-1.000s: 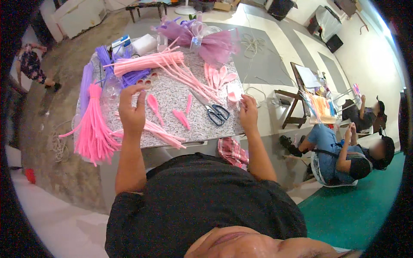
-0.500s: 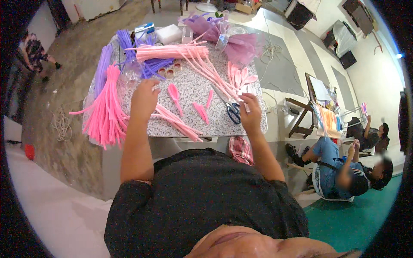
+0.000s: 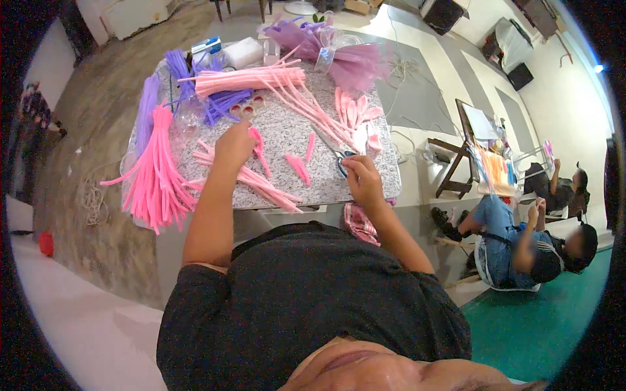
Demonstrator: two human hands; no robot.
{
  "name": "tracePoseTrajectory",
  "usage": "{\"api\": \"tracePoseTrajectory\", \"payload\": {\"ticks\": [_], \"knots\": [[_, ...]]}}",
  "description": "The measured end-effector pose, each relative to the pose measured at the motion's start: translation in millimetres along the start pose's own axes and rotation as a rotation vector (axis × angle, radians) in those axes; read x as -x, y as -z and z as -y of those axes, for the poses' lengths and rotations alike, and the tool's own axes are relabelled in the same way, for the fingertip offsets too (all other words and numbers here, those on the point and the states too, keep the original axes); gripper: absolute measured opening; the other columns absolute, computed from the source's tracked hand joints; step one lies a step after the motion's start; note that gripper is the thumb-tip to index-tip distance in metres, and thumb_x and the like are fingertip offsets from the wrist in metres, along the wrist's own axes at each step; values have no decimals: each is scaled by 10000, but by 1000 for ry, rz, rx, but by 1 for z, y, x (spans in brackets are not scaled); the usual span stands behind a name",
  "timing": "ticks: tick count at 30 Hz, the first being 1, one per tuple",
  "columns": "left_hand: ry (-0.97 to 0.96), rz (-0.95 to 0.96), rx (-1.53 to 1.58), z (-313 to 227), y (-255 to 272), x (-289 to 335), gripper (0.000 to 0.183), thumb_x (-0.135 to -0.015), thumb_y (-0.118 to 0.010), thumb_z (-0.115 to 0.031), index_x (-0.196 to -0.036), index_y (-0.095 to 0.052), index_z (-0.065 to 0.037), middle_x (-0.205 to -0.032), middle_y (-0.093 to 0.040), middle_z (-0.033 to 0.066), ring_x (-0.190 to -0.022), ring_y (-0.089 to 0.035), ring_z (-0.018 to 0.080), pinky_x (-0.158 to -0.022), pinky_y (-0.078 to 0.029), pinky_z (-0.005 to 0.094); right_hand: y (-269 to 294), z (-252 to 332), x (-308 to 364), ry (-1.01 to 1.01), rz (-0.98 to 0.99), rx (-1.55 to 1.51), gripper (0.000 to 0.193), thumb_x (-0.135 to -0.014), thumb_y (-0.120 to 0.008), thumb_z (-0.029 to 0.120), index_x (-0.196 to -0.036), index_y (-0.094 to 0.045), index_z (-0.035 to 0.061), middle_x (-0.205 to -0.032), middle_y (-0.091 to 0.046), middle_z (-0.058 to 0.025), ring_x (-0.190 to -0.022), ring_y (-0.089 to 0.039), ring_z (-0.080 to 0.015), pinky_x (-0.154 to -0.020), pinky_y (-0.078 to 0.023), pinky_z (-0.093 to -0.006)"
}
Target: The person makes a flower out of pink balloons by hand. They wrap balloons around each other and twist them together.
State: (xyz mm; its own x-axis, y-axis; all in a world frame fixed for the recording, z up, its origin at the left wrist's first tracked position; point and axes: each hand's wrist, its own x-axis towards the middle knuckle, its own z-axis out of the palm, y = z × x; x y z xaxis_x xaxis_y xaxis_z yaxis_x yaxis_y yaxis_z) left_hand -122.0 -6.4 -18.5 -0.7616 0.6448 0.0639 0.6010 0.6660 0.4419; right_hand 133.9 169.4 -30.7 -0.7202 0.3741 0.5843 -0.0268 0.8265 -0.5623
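Observation:
My left hand (image 3: 233, 148) is closed at the upper end of a pink pipe-cleaner petal (image 3: 260, 155) lying on the speckled tabletop (image 3: 274, 130). Its fingers partly cover the petal. Closed in a pinch, my right hand (image 3: 365, 182) is by the dark-handled scissors (image 3: 342, 167); what is between its fingertips, if anything, is too small to make out. Two short pink pieces (image 3: 298, 168) lie between the hands. Several light pink petals (image 3: 355, 109) are grouped beyond my right hand. Loose pink pipe cleaners (image 3: 267, 188) extend under my left forearm.
A bright pink pipe-cleaner bundle (image 3: 160, 176) hangs over the table's left edge. Farther back are a light pink bundle (image 3: 251, 79), purple pipe cleaners (image 3: 225, 106), tape rolls (image 3: 246, 109) and a mauve wrapped bouquet (image 3: 326, 49). A seated person (image 3: 515, 247) works at the right.
My left hand has moved right onto the pink petal and closed. My right hand has drawn its fingers together beside the scissors. The whole view has shifted slightly.

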Motion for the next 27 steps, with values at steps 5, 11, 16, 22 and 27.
{"api": "tracePoseTrajectory", "payload": {"ticks": [5, 11, 16, 22, 27], "knots": [[3, 67, 180, -6, -9, -15, 351, -730, -648, -212, -1036, -584, -51, -909, -625, 158, -859, -598, 309, -742, -454, 400, -2, -2, 4, 58, 20, 10, 213, -717, -560, -57, -914, -597, 16, -879, -570, -143, -808, -560, -309, -706, -468, -364], [-68, -80, 168, -21, -3, -7, 261, -781, -587, -174, -1005, -587, -40, -930, -607, 177, -870, -583, 322, -754, -448, 403, -24, 7, -4, 98, 99, -8, 179, -719, -571, -15, -892, -586, 25, -838, -560, -128, -790, -557, -306, -658, -462, -375], [-60, -98, 254, -25, 8, 16, 264, -797, -587, -196, -1004, -593, -32, -952, -591, 168, -846, -579, 311, -742, -449, 386, -34, 34, -7, -14, 352, 107, 202, -770, -597, 165, -858, -545, -9, -800, -517, -158, -769, -547, -330, -661, -462, -405], [-62, -231, 397, -20, 30, 31, 251, -795, -605, -183, -980, -605, -14, -899, -600, 146, -808, -582, 289, -732, -453, 368, -53, 24, 8, -58, 333, 245, 138, -786, -587, 141, -797, -534, 14, -780, -498, -165, -715, -535, -335, -630, -451, -403], [-572, -248, 341, -44, 19, 46, 215, -744, -644, -136, -927, -628, -24, -876, -604, 116, -802, -576, 268, -712, -454, 351, -42, 29, -2, -82, 239, 212, 85, -777, -578, 90, -790, -529, 22, -774, -503, -147, -682, -540, -329, -583, -451, -408]]}}
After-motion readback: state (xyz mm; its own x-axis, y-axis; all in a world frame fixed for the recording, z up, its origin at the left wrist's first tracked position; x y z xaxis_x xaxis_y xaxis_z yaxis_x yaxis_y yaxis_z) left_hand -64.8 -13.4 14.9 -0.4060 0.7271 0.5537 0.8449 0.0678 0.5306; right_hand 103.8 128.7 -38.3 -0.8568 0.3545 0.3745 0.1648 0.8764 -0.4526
